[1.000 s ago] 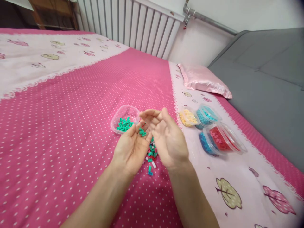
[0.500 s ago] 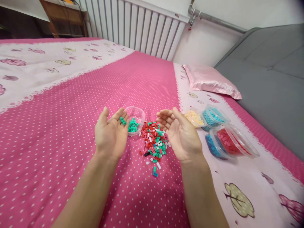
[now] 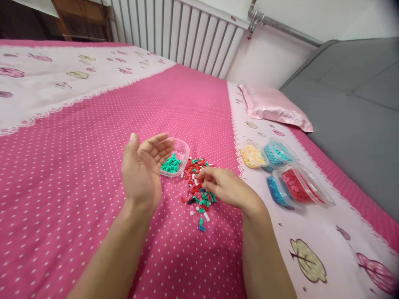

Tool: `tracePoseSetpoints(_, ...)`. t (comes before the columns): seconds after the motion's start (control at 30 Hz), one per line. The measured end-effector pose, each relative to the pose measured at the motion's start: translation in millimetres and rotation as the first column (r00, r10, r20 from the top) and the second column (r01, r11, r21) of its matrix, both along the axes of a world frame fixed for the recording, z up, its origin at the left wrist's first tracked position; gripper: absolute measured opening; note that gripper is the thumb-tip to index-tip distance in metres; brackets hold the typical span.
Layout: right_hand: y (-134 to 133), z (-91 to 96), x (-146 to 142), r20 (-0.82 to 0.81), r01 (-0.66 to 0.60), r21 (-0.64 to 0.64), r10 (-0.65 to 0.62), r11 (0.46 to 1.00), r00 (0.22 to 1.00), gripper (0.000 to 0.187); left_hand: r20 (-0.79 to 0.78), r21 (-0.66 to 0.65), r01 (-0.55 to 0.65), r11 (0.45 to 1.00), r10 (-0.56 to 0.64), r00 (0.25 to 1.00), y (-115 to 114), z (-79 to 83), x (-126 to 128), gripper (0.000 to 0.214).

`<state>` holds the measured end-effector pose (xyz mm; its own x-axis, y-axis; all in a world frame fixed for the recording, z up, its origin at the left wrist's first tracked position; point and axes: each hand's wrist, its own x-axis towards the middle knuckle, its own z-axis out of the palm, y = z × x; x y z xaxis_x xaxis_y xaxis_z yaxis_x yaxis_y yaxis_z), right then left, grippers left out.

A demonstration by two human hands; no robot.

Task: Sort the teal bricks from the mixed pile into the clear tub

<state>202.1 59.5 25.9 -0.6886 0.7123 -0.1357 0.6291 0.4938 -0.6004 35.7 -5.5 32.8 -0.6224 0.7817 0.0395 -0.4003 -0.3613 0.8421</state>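
My left hand (image 3: 143,174) is held palm up and open beside a clear plastic tub (image 3: 186,155), its fingers overlapping the near rim. No bricks show on the palm. Inside the tub lies a heap of small green building bricks (image 3: 171,163). Over the right side of a loose pile of mixed bricks (image 3: 195,189), mostly red, green and white, my right hand (image 3: 226,187) is palm down. Its fingers are curled together at the pile; whether a brick is between the tips is hidden. A few stray bricks (image 3: 202,224) lie in front of the pile.
Lidded clear tubs stand at the right: yellow bricks (image 3: 253,157), turquoise bricks (image 3: 277,153), blue bricks (image 3: 277,192) and red bricks (image 3: 297,185). A pink pillow (image 3: 274,106) lies beyond them by a grey headboard (image 3: 349,91). A pink dotted bedspread (image 3: 174,104) runs back to a white radiator (image 3: 183,37).
The green bricks on my left fingers are gone and the tub's green heap looks larger. My right hand has turned from palm up to palm down and moved left onto the pile.
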Motion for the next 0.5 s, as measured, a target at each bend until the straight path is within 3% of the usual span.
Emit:
tracePoseSetpoints(0.13, -2.9, -2.4, -1.8, 0.127, -0.142, -0.124, 0.158, 0.982, 0.979, 0.019, -0.034, -0.008, 0.035, 0.999, -0.035, 0.999, 0.8, -0.9, 1.8, 0.043)
tracePoseSetpoints(0.27, 0.3, -10.0, -3.4, 0.121, -0.134, -0.11, 0.147, 0.985, 0.982, 0.027, -0.141, -0.08, -0.135, 0.988, 0.123, 0.982, 3.2, -5.2, 1.9, 0.023)
tracePoseSetpoints(0.37, 4.8, -15.0, -2.9, 0.109, -0.127, -0.083, 0.136, 0.988, 0.985, 0.025, -0.34, -0.148, -0.347, 0.926, 0.282, 0.897, 6.3, -12.7, -2.2, 0.014)
tracePoseSetpoints(0.5, 7.6, -12.2, -1.6, 0.075, -0.068, 0.002, 0.067, 0.998, 0.995, 0.02, -0.619, -0.217, -0.511, 0.832, 0.287, 0.731, 10.7, -28.5, -13.9, 0.032)
